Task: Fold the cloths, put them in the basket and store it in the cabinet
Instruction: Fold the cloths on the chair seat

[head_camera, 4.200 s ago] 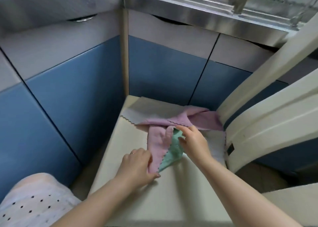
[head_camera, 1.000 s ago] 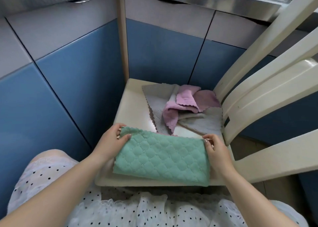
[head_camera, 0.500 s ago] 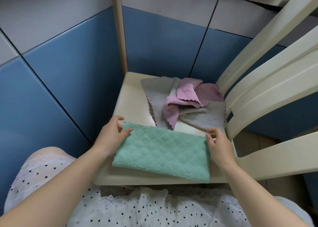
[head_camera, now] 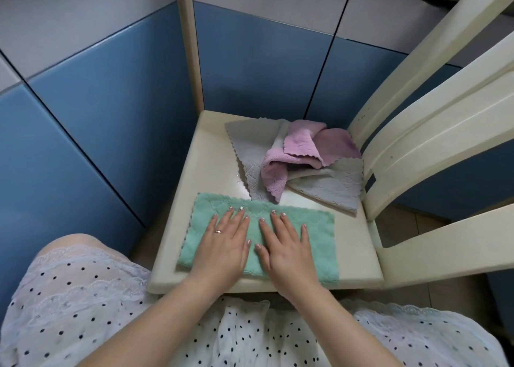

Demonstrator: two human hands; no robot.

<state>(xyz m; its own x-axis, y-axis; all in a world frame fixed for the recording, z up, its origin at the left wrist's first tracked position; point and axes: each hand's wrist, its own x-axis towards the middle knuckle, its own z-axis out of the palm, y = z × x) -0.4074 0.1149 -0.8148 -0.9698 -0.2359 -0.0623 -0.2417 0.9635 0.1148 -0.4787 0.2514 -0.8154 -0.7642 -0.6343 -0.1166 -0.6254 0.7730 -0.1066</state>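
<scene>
Left hand (head_camera: 222,248) and right hand (head_camera: 286,251) flat, fingers straight, gripping nothing, pressing on folded green cloth (head_camera: 319,227) on chair seat (head_camera: 211,155). Beyond fingertips: crumpled pink cloth (head_camera: 294,150) atop grey cloths (head_camera: 331,188).

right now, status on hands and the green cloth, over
Left hand and right hand flat, pressing green cloth on chair seat. Pink cloth, grey cloth unfolded behind. No basket visible.

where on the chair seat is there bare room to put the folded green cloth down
Bare seat runs along the left edge, between the grey cloth and the green cloth. A smaller patch lies right of the green cloth, before the chair back. The back right is crowded by the grey and pink cloth.
</scene>
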